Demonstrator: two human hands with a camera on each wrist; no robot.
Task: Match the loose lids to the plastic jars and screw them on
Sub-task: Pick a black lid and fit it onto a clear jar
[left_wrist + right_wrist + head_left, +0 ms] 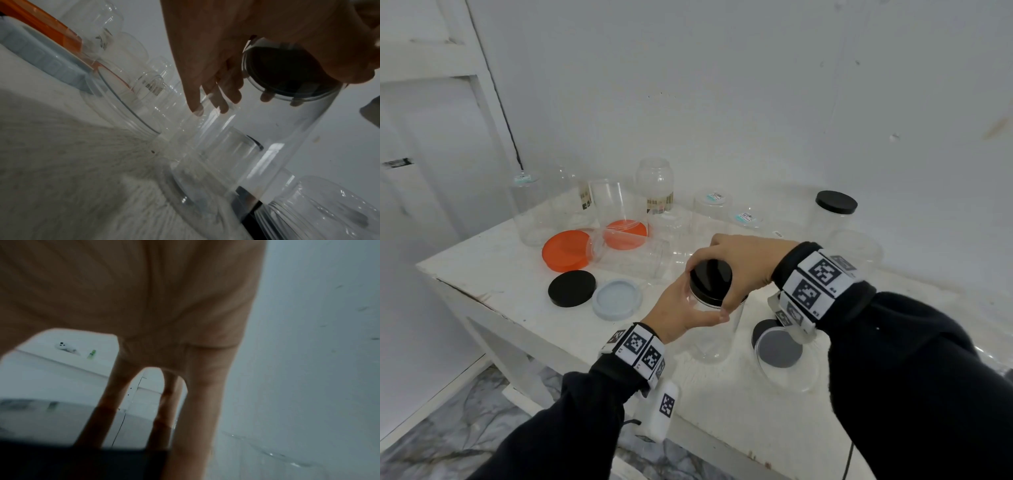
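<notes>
A tall clear plastic jar stands upright near the table's front edge, and my left hand grips it just under its neck. On its mouth sits a black lid, which my right hand grasps from above with curled fingers. The left wrist view shows the same jar from below, with the black lid at its top and my left fingers round the jar. The right wrist view shows my right fingers reaching down over the lid.
On the white table lie two orange lids, a black lid and a pale blue lid. Several open clear jars stand or lie behind them. A capped jar stands at back right. A low jar sits close to my right wrist.
</notes>
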